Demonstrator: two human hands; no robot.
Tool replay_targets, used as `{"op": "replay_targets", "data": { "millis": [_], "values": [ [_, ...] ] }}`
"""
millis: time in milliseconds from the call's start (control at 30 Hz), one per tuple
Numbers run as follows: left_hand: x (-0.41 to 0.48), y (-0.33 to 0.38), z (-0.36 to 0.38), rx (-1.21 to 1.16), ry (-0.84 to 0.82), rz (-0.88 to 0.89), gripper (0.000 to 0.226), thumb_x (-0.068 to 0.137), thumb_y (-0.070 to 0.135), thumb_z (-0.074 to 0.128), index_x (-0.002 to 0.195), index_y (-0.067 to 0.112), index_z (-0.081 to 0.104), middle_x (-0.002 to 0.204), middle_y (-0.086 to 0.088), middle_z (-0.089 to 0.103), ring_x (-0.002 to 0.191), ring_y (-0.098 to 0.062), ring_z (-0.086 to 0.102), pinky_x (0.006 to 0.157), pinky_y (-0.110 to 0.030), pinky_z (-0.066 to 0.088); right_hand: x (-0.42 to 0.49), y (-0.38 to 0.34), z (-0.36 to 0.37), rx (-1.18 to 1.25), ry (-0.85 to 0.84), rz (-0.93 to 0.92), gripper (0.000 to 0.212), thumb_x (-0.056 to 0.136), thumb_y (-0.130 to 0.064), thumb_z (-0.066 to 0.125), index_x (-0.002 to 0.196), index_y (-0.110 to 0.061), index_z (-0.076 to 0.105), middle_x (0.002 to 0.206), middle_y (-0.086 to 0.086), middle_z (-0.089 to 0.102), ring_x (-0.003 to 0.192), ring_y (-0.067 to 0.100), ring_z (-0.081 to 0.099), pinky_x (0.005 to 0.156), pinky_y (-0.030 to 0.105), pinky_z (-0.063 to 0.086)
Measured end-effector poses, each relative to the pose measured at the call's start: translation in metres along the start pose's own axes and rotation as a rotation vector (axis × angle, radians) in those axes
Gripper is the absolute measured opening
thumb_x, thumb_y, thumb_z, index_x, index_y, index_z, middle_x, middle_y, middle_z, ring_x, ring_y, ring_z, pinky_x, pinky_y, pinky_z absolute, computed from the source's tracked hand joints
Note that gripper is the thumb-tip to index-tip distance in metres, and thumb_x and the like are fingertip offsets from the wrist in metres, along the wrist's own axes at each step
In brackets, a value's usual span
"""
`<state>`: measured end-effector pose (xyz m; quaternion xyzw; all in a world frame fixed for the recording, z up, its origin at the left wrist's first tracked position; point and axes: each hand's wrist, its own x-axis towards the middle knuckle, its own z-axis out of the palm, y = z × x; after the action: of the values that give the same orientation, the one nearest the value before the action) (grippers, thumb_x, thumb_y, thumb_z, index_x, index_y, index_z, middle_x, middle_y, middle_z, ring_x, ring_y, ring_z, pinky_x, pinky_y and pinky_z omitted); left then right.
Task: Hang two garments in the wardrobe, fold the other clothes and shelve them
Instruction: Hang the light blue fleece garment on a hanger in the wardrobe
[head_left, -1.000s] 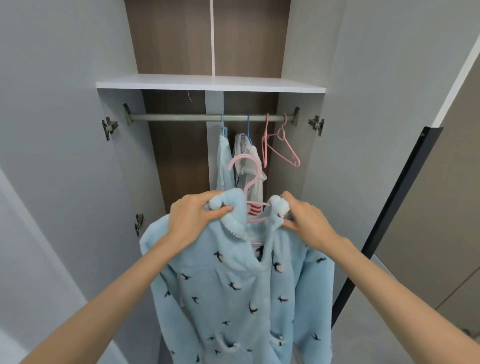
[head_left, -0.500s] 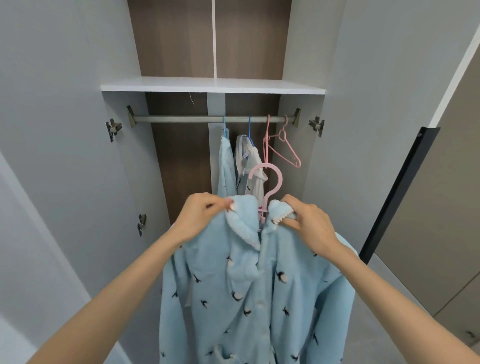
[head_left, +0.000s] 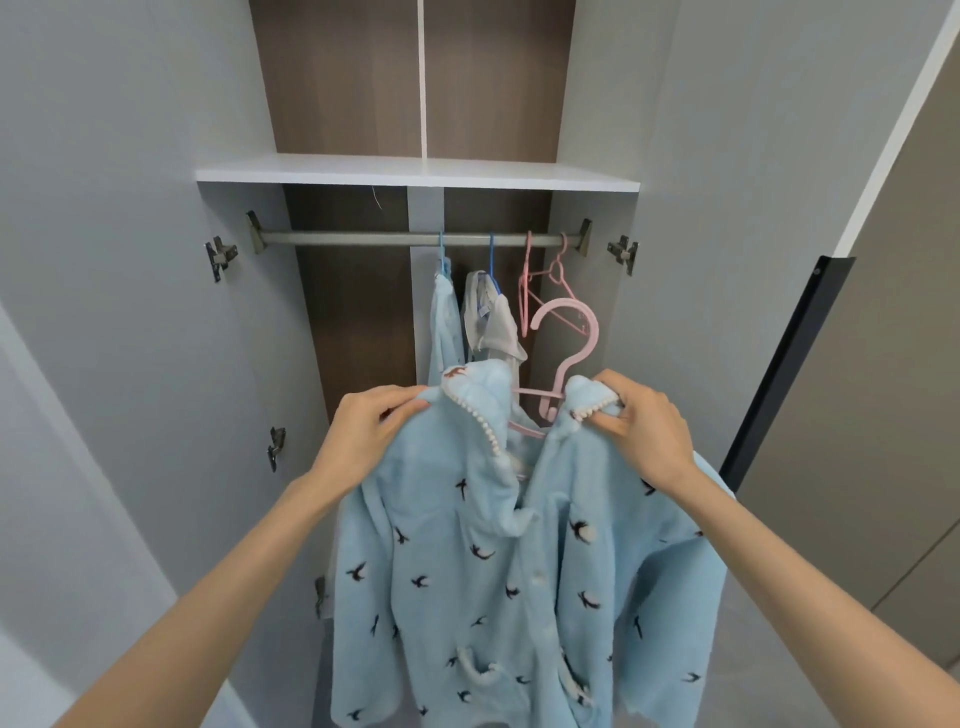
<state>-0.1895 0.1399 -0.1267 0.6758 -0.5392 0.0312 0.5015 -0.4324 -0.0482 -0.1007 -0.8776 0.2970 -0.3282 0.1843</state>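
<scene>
**Fleece top on pink hanger, held up before the open wardrobe**

The person stands facing the wardrobe (head_left: 415, 364), both doors swung wide. Both bare arms reach forward at chest height.

Left hand (head_left: 366, 434): grip closed on the left shoulder of the pale blue fleece top (head_left: 467, 561), fingers curled over the fabric edge beside the collar.

Right hand (head_left: 644, 426): grip closed on the right side of the collar, pinching the bobble-trimmed edge between thumb and fingers.

The top is printed with small dark birds, buttoned down the front, and hangs free below the hands. It is carried on a pink hanger (head_left: 563, 358), whose hook stands upright above the collar, between the two hands. The hook is below the rail (head_left: 363, 239) and not touching it.

Rail contents, toward its right end: a pale blue garment (head_left: 447, 322) on a blue hanger, just beside it a white and grey garment (head_left: 491, 322) on a second blue hanger, then empty pink hangers (head_left: 545, 291) nearest the right-hand bracket. The left half of the rail is bare.

Above the rail runs a white shelf (head_left: 415, 171); nothing shows on its visible surface. A black-edged door (head_left: 784, 364) stands at the right.
</scene>
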Motion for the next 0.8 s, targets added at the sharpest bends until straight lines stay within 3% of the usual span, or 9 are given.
{"op": "replay_targets", "data": {
  "millis": [100,267,367,500,600,733,800],
  "values": [
    [0.003,0.007,0.003,0.019,0.007,0.050,0.030,0.090,0.034,0.054,0.111,0.022,0.071,0.096,0.031,0.064,0.095,0.008,0.060,0.085,-0.011,0.045,-0.003,0.001,-0.004,0.033,-0.005,0.030,0.019,0.086,-0.037,0.064,0.073,-0.037,0.050,0.068,-0.009,0.057,0.066,0.016,0.049,0.057,0.028,0.036],
    [0.003,0.015,0.007,0.097,0.042,0.066,0.033,0.093,0.044,0.046,0.111,0.030,0.070,0.098,0.025,0.065,0.095,0.002,0.060,0.083,-0.018,0.047,-0.008,0.004,-0.009,0.071,0.001,0.053,0.019,0.084,-0.036,0.064,0.072,-0.039,0.049,0.068,-0.012,0.057,0.062,0.007,0.046,0.057,0.028,0.034],
    [0.004,0.017,0.008,0.183,0.053,0.111,0.026,0.097,0.034,0.048,0.110,0.026,0.070,0.100,0.020,0.067,0.096,0.000,0.059,0.083,-0.022,0.047,-0.010,0.006,-0.012,0.087,0.003,0.062,0.016,0.085,-0.034,0.064,0.075,-0.034,0.051,0.070,-0.011,0.058,0.064,0.009,0.046,0.059,0.028,0.035],
    [0.008,0.019,0.010,0.303,0.103,0.129,0.022,0.097,0.024,0.049,0.099,0.020,0.071,0.079,0.016,0.061,0.075,-0.001,0.049,0.068,-0.027,0.046,-0.014,0.006,-0.014,0.083,0.010,0.054,0.015,0.085,-0.036,0.064,0.076,-0.034,0.052,0.069,-0.011,0.058,0.063,0.008,0.046,0.060,0.027,0.036],
    [0.011,0.015,0.012,0.290,0.108,0.068,0.021,0.097,0.022,0.050,0.097,0.022,0.071,0.073,0.014,0.058,0.071,-0.003,0.048,0.060,-0.022,0.037,-0.018,0.005,-0.012,0.067,0.023,0.028,0.015,0.086,-0.038,0.063,0.077,-0.039,0.051,0.069,-0.010,0.059,0.062,0.010,0.046,0.060,0.028,0.036],
    [0.028,-0.001,-0.002,0.257,0.152,-0.121,0.023,0.098,0.025,0.047,0.096,0.022,0.070,0.084,0.010,0.066,0.078,-0.010,0.055,0.067,-0.031,0.043,-0.017,0.004,-0.017,0.110,0.033,0.011,0.028,0.087,-0.031,0.063,0.073,-0.049,0.048,0.068,-0.023,0.056,0.063,0.000,0.047,0.057,0.027,0.032],
    [0.038,-0.010,-0.012,0.206,0.075,-0.201,0.024,0.098,0.025,0.047,0.091,0.022,0.070,0.081,0.011,0.066,0.075,-0.007,0.056,0.066,-0.028,0.042,-0.016,0.004,-0.020,0.131,0.005,-0.006,0.028,0.087,-0.028,0.064,0.075,-0.049,0.051,0.070,-0.026,0.057,0.064,-0.003,0.047,0.060,0.026,0.034]
  ]
}}
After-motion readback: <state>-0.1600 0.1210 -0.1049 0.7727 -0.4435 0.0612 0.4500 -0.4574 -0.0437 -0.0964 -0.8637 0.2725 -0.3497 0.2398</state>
